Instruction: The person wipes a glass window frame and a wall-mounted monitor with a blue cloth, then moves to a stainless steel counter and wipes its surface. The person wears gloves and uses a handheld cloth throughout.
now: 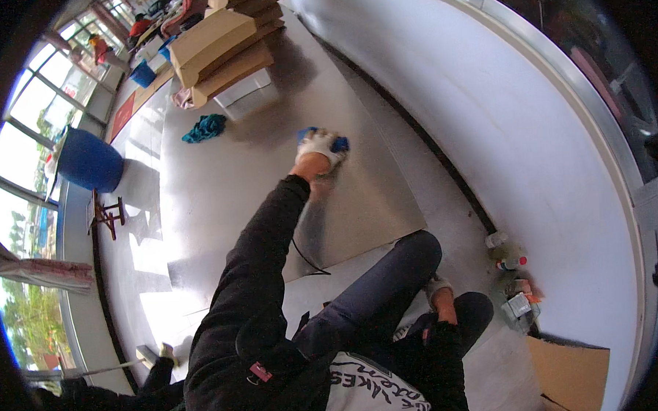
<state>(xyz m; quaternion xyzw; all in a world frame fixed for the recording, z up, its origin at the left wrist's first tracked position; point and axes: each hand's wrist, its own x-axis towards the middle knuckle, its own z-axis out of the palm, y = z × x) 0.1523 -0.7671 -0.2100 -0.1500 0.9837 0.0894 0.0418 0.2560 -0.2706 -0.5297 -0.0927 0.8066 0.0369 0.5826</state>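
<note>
My left hand (320,145), in a whitish work glove, reaches forward and holds a blue cloth or pad (339,145) down on a large smooth metal-looking sheet (240,193). Blue shows on both sides of the fingers. Low on the right, my right hand (438,286), also gloved, hangs by my bent knee (419,251); its fingers are partly hidden behind the leg. A crumpled teal cloth (204,128) lies on the sheet, ahead and left of my left hand. A thin dark cord (310,266) curves over the sheet's near edge.
Stacked cardboard pieces (217,42) rest over a pale plastic bin (244,93). Left are a blue barrel (90,161) and small folding stool (107,214). A co-worker's gloved hand (166,353) is lower left. Bottles (512,262) and cardboard (570,368) lie along the right wall.
</note>
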